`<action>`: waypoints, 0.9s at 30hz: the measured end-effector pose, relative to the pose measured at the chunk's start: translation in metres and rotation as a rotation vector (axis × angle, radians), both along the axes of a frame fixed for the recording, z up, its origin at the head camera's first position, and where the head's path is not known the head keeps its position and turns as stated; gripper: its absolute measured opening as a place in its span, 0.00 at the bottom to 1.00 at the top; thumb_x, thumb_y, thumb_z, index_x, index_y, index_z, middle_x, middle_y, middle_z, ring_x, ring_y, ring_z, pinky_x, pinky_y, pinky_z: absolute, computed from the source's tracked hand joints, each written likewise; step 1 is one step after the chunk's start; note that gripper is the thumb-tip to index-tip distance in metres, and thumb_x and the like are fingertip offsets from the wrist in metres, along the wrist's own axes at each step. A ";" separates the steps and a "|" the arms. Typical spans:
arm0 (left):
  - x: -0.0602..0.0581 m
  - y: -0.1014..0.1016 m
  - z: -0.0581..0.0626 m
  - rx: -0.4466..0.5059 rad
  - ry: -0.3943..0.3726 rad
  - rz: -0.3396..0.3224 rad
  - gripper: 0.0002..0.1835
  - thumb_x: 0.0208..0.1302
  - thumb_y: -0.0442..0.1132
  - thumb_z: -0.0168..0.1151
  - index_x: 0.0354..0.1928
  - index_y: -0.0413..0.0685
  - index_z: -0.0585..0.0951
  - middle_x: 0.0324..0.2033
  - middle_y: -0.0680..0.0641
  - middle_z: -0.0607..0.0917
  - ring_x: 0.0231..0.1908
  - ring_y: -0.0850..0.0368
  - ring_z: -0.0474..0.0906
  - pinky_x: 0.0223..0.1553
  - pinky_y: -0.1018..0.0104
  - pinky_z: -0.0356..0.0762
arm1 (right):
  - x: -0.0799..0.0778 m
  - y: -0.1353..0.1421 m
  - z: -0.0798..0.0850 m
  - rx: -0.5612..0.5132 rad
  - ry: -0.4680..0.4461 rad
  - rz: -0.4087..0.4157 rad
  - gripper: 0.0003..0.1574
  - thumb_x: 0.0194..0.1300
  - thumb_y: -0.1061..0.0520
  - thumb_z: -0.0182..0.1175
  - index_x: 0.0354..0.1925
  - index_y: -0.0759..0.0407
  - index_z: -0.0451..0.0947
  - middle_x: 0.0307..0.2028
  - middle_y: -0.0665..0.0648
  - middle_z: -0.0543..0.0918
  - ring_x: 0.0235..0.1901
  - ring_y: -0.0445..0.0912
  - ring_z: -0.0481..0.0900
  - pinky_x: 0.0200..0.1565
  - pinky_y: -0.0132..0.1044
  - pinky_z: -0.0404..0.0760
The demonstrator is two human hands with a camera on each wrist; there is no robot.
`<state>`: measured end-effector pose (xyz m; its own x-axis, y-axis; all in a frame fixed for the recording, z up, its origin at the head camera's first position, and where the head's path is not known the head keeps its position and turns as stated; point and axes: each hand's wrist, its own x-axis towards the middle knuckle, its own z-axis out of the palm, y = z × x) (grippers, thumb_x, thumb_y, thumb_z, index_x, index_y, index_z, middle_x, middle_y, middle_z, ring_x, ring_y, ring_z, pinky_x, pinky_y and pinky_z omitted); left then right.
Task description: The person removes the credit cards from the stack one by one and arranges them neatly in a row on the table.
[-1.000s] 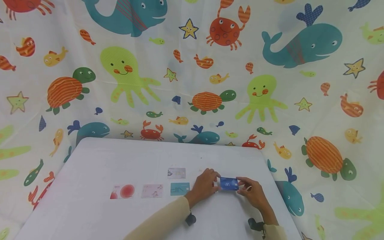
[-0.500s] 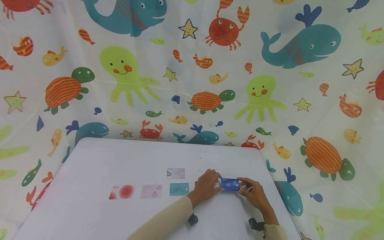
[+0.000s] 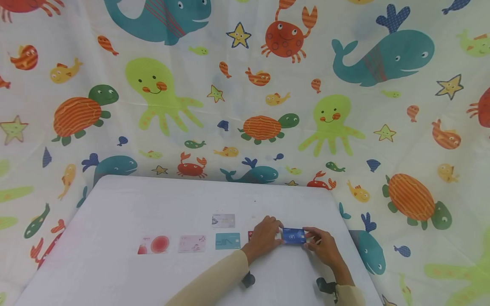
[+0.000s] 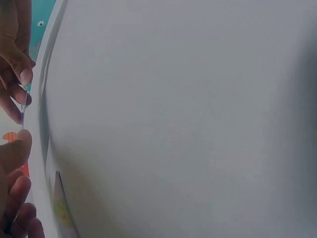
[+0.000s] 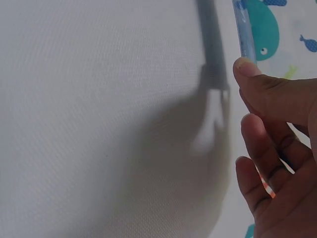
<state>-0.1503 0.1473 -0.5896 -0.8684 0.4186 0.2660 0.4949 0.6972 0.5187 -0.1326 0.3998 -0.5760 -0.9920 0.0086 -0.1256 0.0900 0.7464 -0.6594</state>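
A blue card marked "VIP" point(image 3: 294, 236) is held up between both hands over the right part of the table, its face towards the head camera. My left hand point(image 3: 264, 234) pinches its left edge, thumb below and fingers above. On the opposite edge, my right hand point(image 3: 322, 245) grips with thumb and fingertips. In the right wrist view the card point(image 5: 245, 29) shows as a thin slanted strip beyond the thumb. A red piece point(image 3: 250, 234) peeks out beside my left hand, mostly covered by it. Near my left forearm lies a teal card point(image 3: 227, 241).
On the white table point(image 3: 160, 199) lie a pink flowered card point(image 3: 192, 244), a card with a red circle point(image 3: 153, 245) and a grey card point(image 3: 223, 220) behind the teal one. A curtain printed with sea animals point(image 3: 214, 102) hangs past the table's back edge.
Both hands and the blue card have shifted slightly to the right. More of the red piece shows beside the left hand. The cards on the table stay in place.
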 end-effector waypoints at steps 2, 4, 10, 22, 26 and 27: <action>0.000 0.001 0.000 -0.009 -0.001 -0.001 0.22 0.63 0.49 0.79 0.57 0.52 0.87 0.39 0.54 0.86 0.42 0.62 0.76 0.47 0.75 0.80 | 0.000 0.000 0.000 0.005 0.001 -0.005 0.33 0.64 0.66 0.74 0.65 0.50 0.83 0.47 0.53 0.88 0.43 0.46 0.78 0.41 0.30 0.79; 0.000 0.002 0.000 -0.016 -0.007 -0.001 0.22 0.63 0.50 0.78 0.57 0.52 0.86 0.39 0.54 0.86 0.43 0.62 0.76 0.47 0.75 0.80 | 0.000 -0.001 0.000 0.010 0.001 -0.005 0.33 0.64 0.67 0.73 0.65 0.50 0.83 0.47 0.53 0.88 0.43 0.46 0.78 0.41 0.30 0.79; 0.000 0.005 -0.002 -0.040 -0.033 0.014 0.22 0.64 0.51 0.78 0.57 0.53 0.86 0.39 0.55 0.85 0.42 0.63 0.75 0.47 0.75 0.79 | 0.002 -0.003 0.001 0.024 0.001 -0.007 0.33 0.63 0.67 0.73 0.65 0.53 0.83 0.46 0.54 0.88 0.43 0.46 0.78 0.39 0.30 0.81; 0.004 0.005 -0.004 -0.048 -0.026 0.008 0.22 0.64 0.50 0.78 0.56 0.51 0.86 0.39 0.53 0.84 0.41 0.62 0.73 0.44 0.73 0.78 | 0.001 -0.005 -0.003 0.038 -0.013 -0.024 0.33 0.61 0.69 0.74 0.64 0.54 0.83 0.44 0.54 0.87 0.42 0.47 0.77 0.39 0.32 0.78; 0.002 0.005 -0.009 -0.046 -0.021 0.009 0.21 0.64 0.51 0.78 0.55 0.52 0.86 0.38 0.53 0.84 0.40 0.62 0.73 0.42 0.74 0.77 | 0.000 -0.006 -0.004 0.046 -0.015 -0.028 0.33 0.61 0.69 0.74 0.64 0.54 0.83 0.44 0.54 0.87 0.42 0.47 0.77 0.41 0.34 0.79; 0.001 0.006 -0.011 -0.046 -0.020 0.012 0.21 0.63 0.51 0.78 0.55 0.52 0.87 0.37 0.53 0.84 0.40 0.63 0.73 0.42 0.74 0.77 | -0.001 -0.007 -0.004 0.044 -0.013 -0.027 0.33 0.61 0.69 0.73 0.64 0.55 0.83 0.44 0.54 0.87 0.42 0.48 0.77 0.41 0.34 0.79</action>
